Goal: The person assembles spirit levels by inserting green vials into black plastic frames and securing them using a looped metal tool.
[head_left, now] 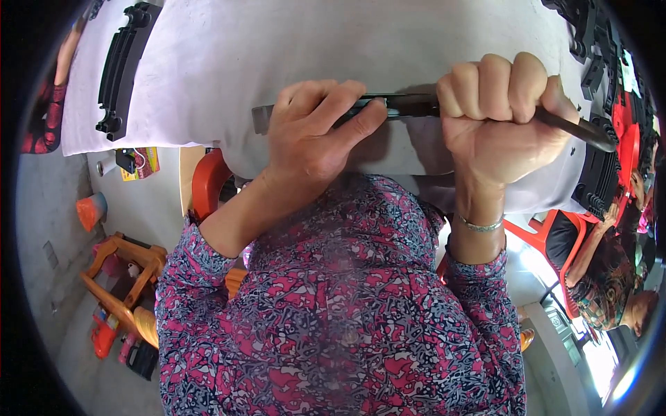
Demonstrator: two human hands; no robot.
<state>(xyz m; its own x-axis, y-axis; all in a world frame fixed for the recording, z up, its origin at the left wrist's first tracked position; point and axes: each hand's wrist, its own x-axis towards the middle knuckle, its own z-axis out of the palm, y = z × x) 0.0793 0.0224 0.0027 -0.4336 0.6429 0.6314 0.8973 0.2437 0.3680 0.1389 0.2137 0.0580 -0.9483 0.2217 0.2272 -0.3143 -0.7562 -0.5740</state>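
Both hands are over the pale cloth-covered table (229, 41). My left hand (312, 128) is wrapped around a long, narrow dark plastic part (261, 119), whose grey end sticks out past the fingers. Its thumb and forefinger press on the part's upper side. In a fist, my right hand (492, 104) grips a dark handle (579, 132) with a rounded end, which juts out to the right past the thumb side. Between the hands runs a dark bar (416, 105); whether it belongs to the handle or to the part is hidden by the fingers.
A long black slotted part (125, 73) lies at the table's left. Several similar black parts (600, 177) line the right edge. Red chairs (210, 184) stand below the table. A co-worker (610, 277) sits at right; another person's sleeve (52, 118) shows at left. A wooden stool (128, 270) stands lower left.
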